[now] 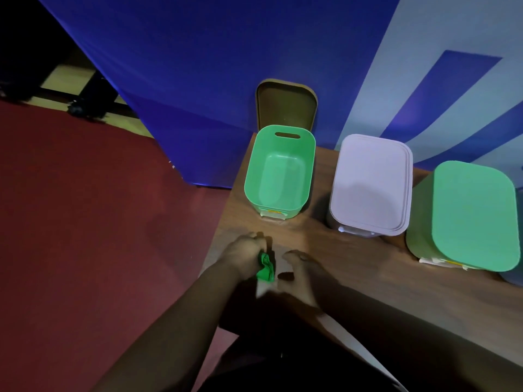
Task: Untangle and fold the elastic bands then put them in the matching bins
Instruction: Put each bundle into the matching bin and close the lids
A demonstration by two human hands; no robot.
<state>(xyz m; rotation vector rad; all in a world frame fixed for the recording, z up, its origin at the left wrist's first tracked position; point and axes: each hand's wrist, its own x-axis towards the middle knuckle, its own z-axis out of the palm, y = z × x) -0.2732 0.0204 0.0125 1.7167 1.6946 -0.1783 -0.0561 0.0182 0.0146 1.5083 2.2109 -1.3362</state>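
The left hand point(246, 254) is closed around a bunched green elastic band point(266, 267), held low over the near corner of the wooden table point(353, 267). The right hand point(301, 271) sits just beside it, fingers loosely spread, holding nothing. Beyond them stands an open green bin point(256, 176), its lid point(285, 104) propped behind it.

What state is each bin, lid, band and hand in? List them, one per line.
open green bin: uncovered, empty
brown lid: off, propped upright behind it
lilac bin: lid on
lidded green bin: lid on
green band: bunched, held
left hand: closed on band
right hand: open, beside band
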